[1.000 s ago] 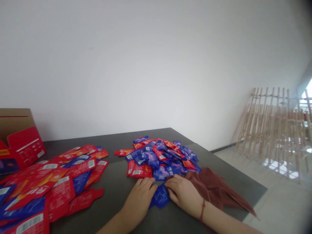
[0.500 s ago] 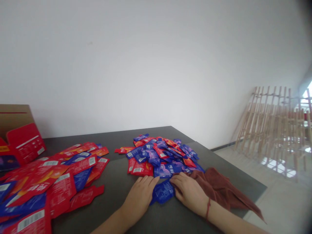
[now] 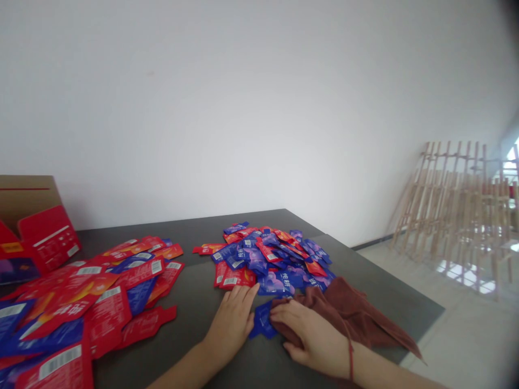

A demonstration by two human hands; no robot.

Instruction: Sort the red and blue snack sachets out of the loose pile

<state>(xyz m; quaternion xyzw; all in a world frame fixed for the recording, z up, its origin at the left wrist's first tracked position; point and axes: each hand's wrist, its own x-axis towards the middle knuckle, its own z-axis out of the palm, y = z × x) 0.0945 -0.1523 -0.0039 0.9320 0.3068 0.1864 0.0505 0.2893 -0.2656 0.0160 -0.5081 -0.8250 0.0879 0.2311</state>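
A blue pouch (image 3: pixel 264 320) lies flat on the dark table between my hands. My right hand (image 3: pixel 310 335) presses a brown cloth (image 3: pixel 352 308) onto the right part of this pouch, with its fingers closed on the cloth. At the pouch's left edge my left hand (image 3: pixel 232 321) rests with its fingers stretched out; whether a fingertip touches the pouch is hard to see. Just beyond my hands is a heap of blue and red pouches (image 3: pixel 265 254). The cloth trails off to the right, toward the table's side.
On the left, larger red and blue pouches (image 3: pixel 109 308) are spread in a pile. An open red cardboard box (image 3: pixel 51 243) stands behind them. The dark table (image 3: pixel 389 294) ends on the right, above a pale floor. Wooden racks (image 3: pixel 454 210) lean by the white wall.
My right hand has brought the cloth leftward over the blue pouch, covering more of it. My left fingers have straightened and moved slightly forward. The view has shifted a little.
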